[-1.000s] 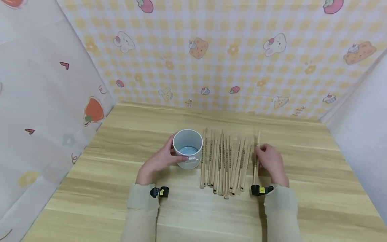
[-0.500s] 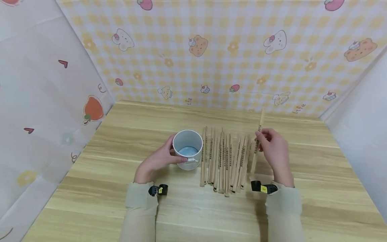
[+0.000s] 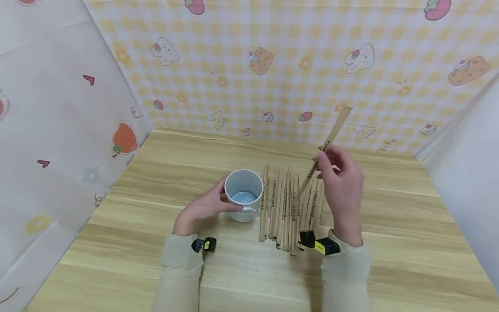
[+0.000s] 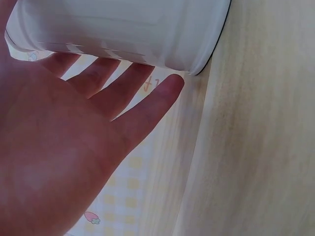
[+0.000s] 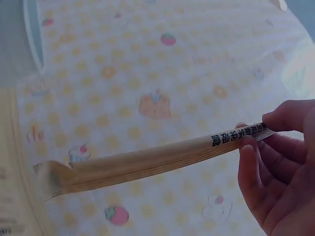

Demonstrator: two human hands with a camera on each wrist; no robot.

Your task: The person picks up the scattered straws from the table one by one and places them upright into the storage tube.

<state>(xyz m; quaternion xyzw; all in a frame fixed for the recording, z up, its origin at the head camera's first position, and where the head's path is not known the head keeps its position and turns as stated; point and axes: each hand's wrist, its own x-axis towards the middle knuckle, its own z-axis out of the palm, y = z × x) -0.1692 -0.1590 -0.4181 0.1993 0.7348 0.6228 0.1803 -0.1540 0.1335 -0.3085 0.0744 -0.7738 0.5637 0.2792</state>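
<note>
A white cup (image 3: 249,215) with a bluish inside bottom stands upright on the table. My left hand (image 3: 206,207) holds its side, thumb across the front by a small handle-like piece and fingers behind; the left wrist view shows those fingers (image 4: 142,105) along the cup wall (image 4: 113,29). My right hand (image 3: 341,180) pinches a paper-wrapped straw (image 3: 335,130) near its middle, raised and slanting above the right part of the straw row (image 3: 286,212). In the right wrist view printed characters show on this wrapped straw (image 5: 147,162), between thumb and fingers (image 5: 248,157).
The other wrapped straws lie side by side, right of the cup. Wood-grain table (image 3: 257,277) extends on both sides and in front. A checked cloth (image 3: 280,86) hangs behind, with white cloths (image 3: 58,121) at the sides.
My right hand has lifted the wrapped straw from the table right of the row, then brought it up and left, tilting it. The left hand and cup stay in place.
</note>
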